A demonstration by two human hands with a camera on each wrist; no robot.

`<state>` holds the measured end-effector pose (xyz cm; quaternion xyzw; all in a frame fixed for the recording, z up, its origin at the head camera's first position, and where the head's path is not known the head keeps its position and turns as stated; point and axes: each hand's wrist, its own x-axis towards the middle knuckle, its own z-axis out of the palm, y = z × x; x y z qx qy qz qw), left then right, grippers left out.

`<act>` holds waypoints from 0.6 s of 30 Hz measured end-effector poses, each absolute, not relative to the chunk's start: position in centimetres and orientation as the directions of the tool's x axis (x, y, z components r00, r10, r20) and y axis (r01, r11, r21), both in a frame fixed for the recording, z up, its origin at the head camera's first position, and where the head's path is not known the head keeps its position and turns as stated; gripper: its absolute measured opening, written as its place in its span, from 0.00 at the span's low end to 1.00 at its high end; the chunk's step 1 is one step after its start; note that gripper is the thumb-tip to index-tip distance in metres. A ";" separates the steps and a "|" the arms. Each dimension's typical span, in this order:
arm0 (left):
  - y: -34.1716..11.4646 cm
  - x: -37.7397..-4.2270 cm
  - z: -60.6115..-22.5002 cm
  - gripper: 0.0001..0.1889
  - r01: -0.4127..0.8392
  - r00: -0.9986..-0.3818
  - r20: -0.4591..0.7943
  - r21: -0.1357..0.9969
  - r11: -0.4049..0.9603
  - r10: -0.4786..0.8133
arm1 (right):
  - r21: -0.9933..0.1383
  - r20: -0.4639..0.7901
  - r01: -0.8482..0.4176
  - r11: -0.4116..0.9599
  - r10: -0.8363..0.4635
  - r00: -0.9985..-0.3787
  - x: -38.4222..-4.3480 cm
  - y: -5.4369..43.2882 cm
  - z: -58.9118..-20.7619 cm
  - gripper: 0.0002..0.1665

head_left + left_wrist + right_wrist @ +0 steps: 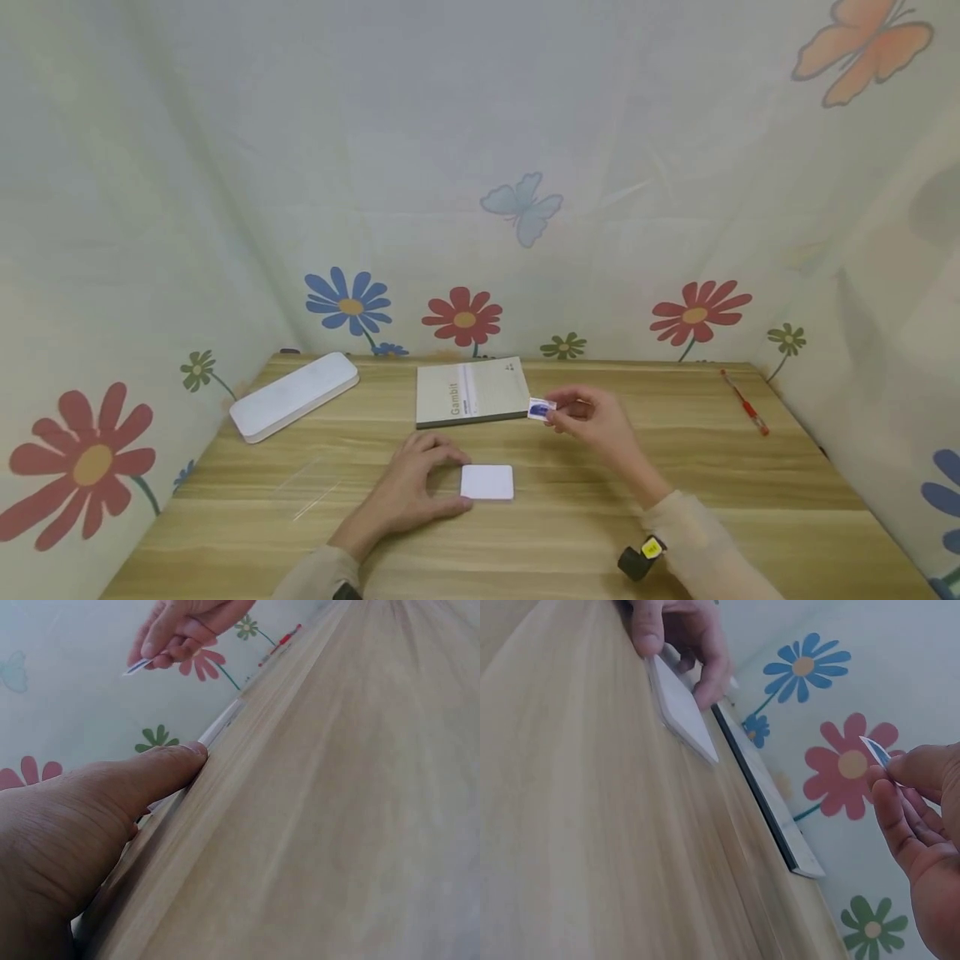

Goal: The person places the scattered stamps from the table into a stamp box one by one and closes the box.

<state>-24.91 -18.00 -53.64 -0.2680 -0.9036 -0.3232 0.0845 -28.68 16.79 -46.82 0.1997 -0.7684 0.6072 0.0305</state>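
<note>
Beige “Gambit” notebook (487,393) — pinched card (539,409)

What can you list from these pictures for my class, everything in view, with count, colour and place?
picture card: 1, white with blue-purple print, in the right hand
white pad: 1, white, on the table before the person
notebook: 1, pale with dark edge, table's back middle
long case: 1, white, back left
pen: 1, red, back right
clear flat item: 1, colourless, left; identity unclear
table: 1, wood-toned, beneath everything
backdrop: 1, pale, flowers and butterflies printed on it, around the table
wrist devices: 2, black, one per wrist
sleeves: 2, beige, on the forearms
left hand: 1, bare, fingers holding the pad's left side
right hand: 1, bare, raised, pinching the card
</note>
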 end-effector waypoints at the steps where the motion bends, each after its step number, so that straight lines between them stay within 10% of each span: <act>1: -18.0 -24.9 -53.6 0.29 0.541 -0.841 0.328 0.536 0.649 0.430 | -0.924 0.284 -0.338 0.178 -0.271 -0.920 -28.6 16.5 -46.9 0.15; 18: -18.0 -25.0 -53.8 0.27 0.540 -0.841 0.335 0.527 0.656 0.424 | -0.928 0.227 -0.313 0.203 -0.360 -0.905 -27.3 12.2 -47.7 0.10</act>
